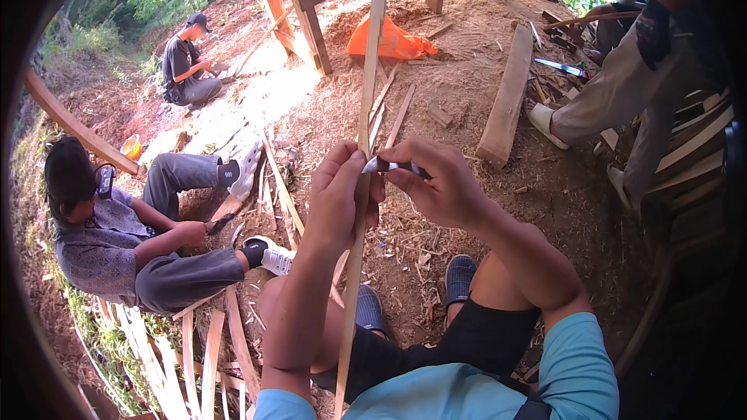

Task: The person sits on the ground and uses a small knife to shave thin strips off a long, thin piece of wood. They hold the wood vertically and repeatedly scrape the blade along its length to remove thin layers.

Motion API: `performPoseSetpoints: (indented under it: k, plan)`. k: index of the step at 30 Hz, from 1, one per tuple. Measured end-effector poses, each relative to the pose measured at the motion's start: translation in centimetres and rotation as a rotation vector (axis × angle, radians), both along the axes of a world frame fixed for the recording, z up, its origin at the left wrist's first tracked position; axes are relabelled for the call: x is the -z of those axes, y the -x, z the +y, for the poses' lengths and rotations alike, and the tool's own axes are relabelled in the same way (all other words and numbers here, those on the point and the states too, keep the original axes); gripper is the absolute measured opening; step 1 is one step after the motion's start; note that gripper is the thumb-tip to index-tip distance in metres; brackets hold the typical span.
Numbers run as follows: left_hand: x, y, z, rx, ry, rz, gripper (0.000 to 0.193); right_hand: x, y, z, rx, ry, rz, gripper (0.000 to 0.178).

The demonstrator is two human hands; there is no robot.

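Observation:
A long, pale bamboo or wood strip (373,70) stands nearly upright before me, its lower end down by my lap. My left hand (334,198) is closed around its middle, thumb pointing up along it. From the right, my right hand (437,185) grips a small knife (373,165) with a short, bright blade. The blade lies against the strip, just beside my left thumb. My right fingers cover most of the knife's dark handle.
A seated person (109,225) with a dark blade is close on my left; another person (187,62) sits farther back. At right stands someone in light trousers (622,93). Loose strips (210,358), a thick plank (506,101) and an orange bag (397,40) lie on the dirt.

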State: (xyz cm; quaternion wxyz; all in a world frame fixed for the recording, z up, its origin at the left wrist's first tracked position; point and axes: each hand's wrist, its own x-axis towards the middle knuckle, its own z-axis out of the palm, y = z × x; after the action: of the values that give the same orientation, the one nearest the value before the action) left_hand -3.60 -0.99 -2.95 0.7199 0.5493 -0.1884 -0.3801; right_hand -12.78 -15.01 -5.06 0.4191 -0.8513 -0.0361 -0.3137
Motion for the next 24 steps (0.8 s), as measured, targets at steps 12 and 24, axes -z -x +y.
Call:
performPoseSetpoints:
  k: [12, 24]
  plan:
    - [-0.6, 1.1, -0.1, 0.0, -0.07, -0.059, 0.018, -0.6, 0.4, -0.6, -0.011, -0.072, 0.051, 0.015]
    - [0.5, 1.9, -1.0, -0.098, -0.025, -0.053, 0.015, -0.9, 0.8, -0.6, 0.02, -0.07, 0.059, 0.013]
